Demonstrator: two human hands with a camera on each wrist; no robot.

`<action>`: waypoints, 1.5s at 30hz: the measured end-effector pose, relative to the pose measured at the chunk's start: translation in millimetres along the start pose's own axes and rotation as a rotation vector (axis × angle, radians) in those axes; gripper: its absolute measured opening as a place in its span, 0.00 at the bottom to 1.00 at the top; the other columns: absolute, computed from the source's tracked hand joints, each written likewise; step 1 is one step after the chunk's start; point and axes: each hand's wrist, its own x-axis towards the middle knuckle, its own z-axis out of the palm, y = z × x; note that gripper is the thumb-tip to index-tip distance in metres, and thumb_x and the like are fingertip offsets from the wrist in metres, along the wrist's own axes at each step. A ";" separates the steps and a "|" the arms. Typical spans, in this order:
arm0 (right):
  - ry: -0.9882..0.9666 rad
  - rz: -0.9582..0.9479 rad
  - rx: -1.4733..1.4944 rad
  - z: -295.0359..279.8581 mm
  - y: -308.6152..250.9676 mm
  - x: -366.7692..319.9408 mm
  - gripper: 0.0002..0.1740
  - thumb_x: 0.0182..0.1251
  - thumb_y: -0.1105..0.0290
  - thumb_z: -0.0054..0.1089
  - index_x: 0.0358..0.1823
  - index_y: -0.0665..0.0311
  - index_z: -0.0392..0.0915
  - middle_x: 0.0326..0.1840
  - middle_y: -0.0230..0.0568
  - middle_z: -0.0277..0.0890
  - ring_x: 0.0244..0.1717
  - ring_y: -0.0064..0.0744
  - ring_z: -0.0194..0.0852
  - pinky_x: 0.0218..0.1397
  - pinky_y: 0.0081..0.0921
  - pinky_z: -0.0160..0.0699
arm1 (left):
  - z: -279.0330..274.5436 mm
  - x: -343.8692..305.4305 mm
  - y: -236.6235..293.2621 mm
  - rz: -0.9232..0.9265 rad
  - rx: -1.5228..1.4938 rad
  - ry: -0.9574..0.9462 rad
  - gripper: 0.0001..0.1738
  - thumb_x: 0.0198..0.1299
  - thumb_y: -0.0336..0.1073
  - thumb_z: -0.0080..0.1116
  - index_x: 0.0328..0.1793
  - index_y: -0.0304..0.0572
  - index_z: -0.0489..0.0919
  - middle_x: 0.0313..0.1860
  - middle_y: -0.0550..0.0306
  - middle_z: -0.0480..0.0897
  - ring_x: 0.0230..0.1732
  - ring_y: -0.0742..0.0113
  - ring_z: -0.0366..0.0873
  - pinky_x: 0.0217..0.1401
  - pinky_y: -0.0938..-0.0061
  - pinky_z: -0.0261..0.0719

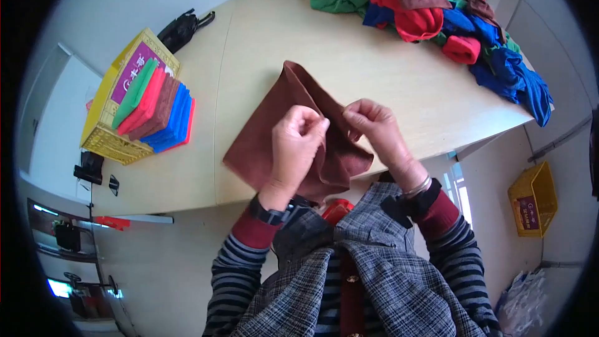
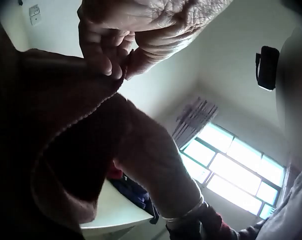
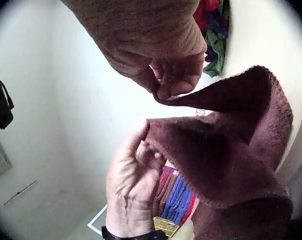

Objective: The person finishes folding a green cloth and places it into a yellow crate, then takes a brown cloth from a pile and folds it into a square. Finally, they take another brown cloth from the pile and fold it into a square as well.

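Observation:
A brown cloth [image 1: 259,134] hangs in loose folds over the table's near edge, partly resting on the tabletop. My left hand [image 1: 296,150] pinches its hemmed edge between thumb and fingers. A short way to the right, my right hand [image 1: 380,131] pinches another part of the edge. Between the two grips the brown cloth [image 3: 216,155] sags into a deep fold in the right wrist view. Stitching along the cloth's rim [image 2: 73,120] shows in the left wrist view, where most of the fabric is dark.
Folded cloths [image 1: 159,109] in green, red, brown and blue stand in a yellow basket [image 1: 103,131] at the left. A heap of loose coloured cloths [image 1: 424,9] covers the far right of the table [image 1: 262,43]. Behind the basket lies a black bag [image 1: 181,31]. Another yellow basket [image 1: 533,203] sits right.

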 end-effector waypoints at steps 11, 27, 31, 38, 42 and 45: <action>0.095 -0.091 -0.100 16.3 -1.6 -22.1 0.06 0.75 0.73 0.62 0.45 0.69 0.82 0.33 0.26 0.80 0.34 0.11 0.74 0.36 0.13 0.77 | 33.1 -12.3 -2.6 0.252 0.118 0.148 0.07 0.61 0.21 0.67 0.40 0.37 0.78 0.32 0.59 0.81 0.29 0.74 0.79 0.33 0.77 0.78; 0.208 -0.266 -0.332 22.6 11.3 -25.1 0.06 0.73 0.74 0.62 0.43 0.71 0.82 0.30 0.34 0.81 0.32 0.16 0.78 0.35 0.18 0.80 | 33.5 -11.9 0.2 0.458 0.346 0.266 0.07 0.60 0.20 0.65 0.42 0.36 0.81 0.37 0.56 0.83 0.33 0.68 0.81 0.38 0.75 0.80; 0.185 -0.260 -0.257 19.7 5.0 -21.9 0.07 0.73 0.73 0.61 0.44 0.72 0.82 0.29 0.35 0.81 0.30 0.18 0.78 0.33 0.19 0.79 | 36.9 -10.9 8.4 0.509 0.357 0.214 0.08 0.60 0.20 0.65 0.43 0.36 0.81 0.40 0.53 0.83 0.37 0.61 0.83 0.41 0.72 0.82; 0.180 -0.229 -0.209 21.7 8.9 -28.1 0.07 0.74 0.74 0.60 0.44 0.72 0.82 0.27 0.36 0.80 0.29 0.17 0.77 0.32 0.20 0.77 | 31.7 -17.8 11.4 0.494 0.314 0.161 0.08 0.60 0.20 0.65 0.45 0.36 0.82 0.41 0.51 0.84 0.40 0.57 0.85 0.44 0.69 0.82; 0.169 -0.321 -0.271 26.5 1.7 -19.1 0.07 0.74 0.75 0.60 0.43 0.72 0.82 0.27 0.35 0.80 0.29 0.16 0.75 0.32 0.19 0.77 | 29.5 -10.9 9.6 0.510 0.316 0.233 0.09 0.59 0.20 0.65 0.44 0.36 0.82 0.40 0.50 0.84 0.39 0.56 0.85 0.43 0.69 0.83; 0.189 -0.334 -0.327 30.2 2.0 -21.9 0.06 0.74 0.75 0.59 0.42 0.73 0.81 0.27 0.34 0.79 0.29 0.15 0.75 0.33 0.19 0.77 | 29.2 -13.9 11.0 0.541 0.328 0.280 0.10 0.57 0.19 0.66 0.43 0.37 0.81 0.39 0.49 0.84 0.38 0.55 0.84 0.42 0.68 0.83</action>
